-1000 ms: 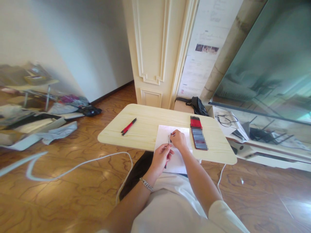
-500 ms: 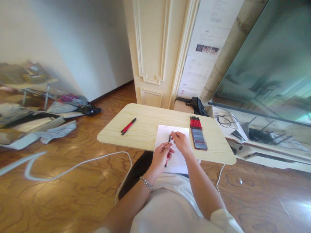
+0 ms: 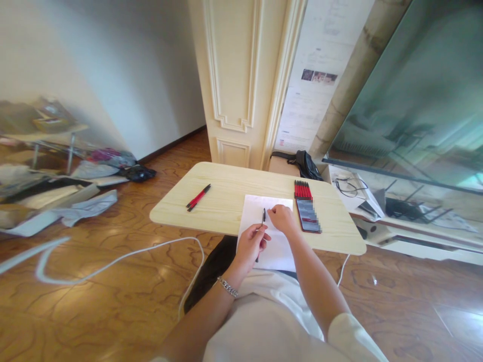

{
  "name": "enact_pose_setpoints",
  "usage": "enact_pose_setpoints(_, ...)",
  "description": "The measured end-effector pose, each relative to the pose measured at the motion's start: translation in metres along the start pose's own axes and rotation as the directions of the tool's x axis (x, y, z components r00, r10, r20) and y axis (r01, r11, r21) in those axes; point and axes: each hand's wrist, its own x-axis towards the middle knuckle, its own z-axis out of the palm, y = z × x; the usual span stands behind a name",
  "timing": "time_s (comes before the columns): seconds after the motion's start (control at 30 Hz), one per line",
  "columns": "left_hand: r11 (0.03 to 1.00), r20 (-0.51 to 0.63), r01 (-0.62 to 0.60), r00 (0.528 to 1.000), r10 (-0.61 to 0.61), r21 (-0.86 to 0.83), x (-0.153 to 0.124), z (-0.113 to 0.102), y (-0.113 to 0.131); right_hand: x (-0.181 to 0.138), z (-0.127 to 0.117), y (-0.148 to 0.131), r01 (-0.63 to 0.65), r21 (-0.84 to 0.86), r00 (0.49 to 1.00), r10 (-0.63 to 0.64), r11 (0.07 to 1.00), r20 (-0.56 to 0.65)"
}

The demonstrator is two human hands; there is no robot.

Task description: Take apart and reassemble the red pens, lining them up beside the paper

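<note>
Two hands meet over the sheet of paper, and I take that sheet as my landmark. My left hand is clenched round a thin pen, low on its barrel; my right hand pinches near its upper end. The pen stands steeply above the sheet's middle. Just right of the sheet lies a row of pens. Well left of it, two red pens rest on the counter.
</note>
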Motion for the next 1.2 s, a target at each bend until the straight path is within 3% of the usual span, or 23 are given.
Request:
enact_pose_setpoints(0.13, 1.000, -0.004, -0.002, 1.000, 0.002, -0.026, 0.001, -0.001, 0.000, -0.001, 0.010, -0.001, -0.028, -0.182, 0.998, 0.037, 0.983, 0.046)
enact_pose_setpoints(0.33, 1.000, -0.005, -0.001, 1.000, 0.001, -0.007, 0.000, -0.002, 0.000, 0.002, 0.005, 0.000, -0.022, -0.150, 0.998, 0.031, 0.988, 0.052)
enact_pose_setpoints(0.5, 1.000, 0.015, -0.010, 1.000, 0.010, -0.014, 0.001, -0.002, -0.003, -0.016, -0.008, 0.001, 0.047, 0.172, 0.997, -0.035, 0.984, -0.074)
enact_pose_setpoints(0.67, 1.000, 0.060, -0.022, 0.998, 0.023, -0.011, 0.001, 0.003, -0.005, -0.046, -0.006, 0.001, 0.146, 0.604, 0.972, -0.227, 0.784, 0.059)
enact_pose_setpoints(0.83, 1.000, 0.099, 0.015, 0.995, -0.018, 0.027, -0.002, 0.004, -0.005, -0.024, -0.009, 0.013, 0.016, 0.754, 0.999, -0.045, 0.657, 0.018)
enact_pose_setpoints(0.93, 0.999, 0.090, 0.023, 0.996, -0.026, 0.041, -0.003, 0.003, -0.004, -0.001, -0.015, 0.023, -0.024, 0.632, 0.999, 0.049, 0.775, -0.022)
enact_pose_setpoints(1.03, 0.998, 0.069, 0.040, 0.997, -0.043, 0.040, -0.003, 0.002, -0.003, 0.009, -0.014, 0.026, -0.049, 0.325, 0.999, 0.052, 0.944, -0.002)
enact_pose_setpoints(1.2, 0.997, 0.057, 0.071, 0.996, -0.070, -0.022, -0.002, 0.000, -0.006, 0.003, 0.000, 0.017, -0.071, -0.015, 0.997, 0.071, 0.997, -0.032)
